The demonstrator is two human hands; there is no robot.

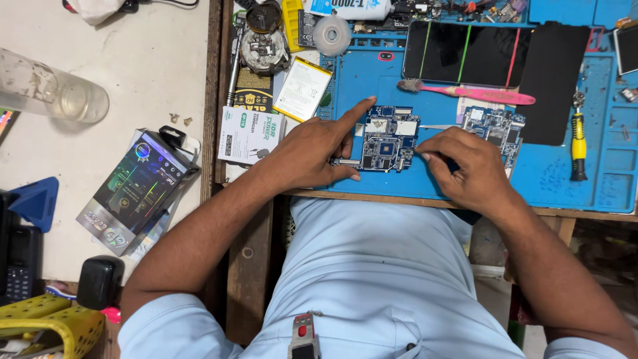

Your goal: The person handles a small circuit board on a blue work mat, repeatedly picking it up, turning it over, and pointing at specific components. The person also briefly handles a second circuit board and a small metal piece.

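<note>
The circuit board (387, 145) lies flat on the blue mat (598, 186), just in front of me, its long axis running roughly left to right and its chip side up. My left hand (319, 149) pins its left edge, thumb and curled fingers against the board, forefinger stretched out straight toward its far corner. My right hand (465, 163) sits at the board's right edge, fingers pinched narrow on a thin metal tool (435, 127) whose tip points left. A second board (495, 129) lies just beyond that hand. Farther back rest a pink toothbrush (472, 93) and a dark phone (465, 53); a yellow screwdriver (579, 143) lies to the right. The mat covers a wooden table (246, 266).
</note>
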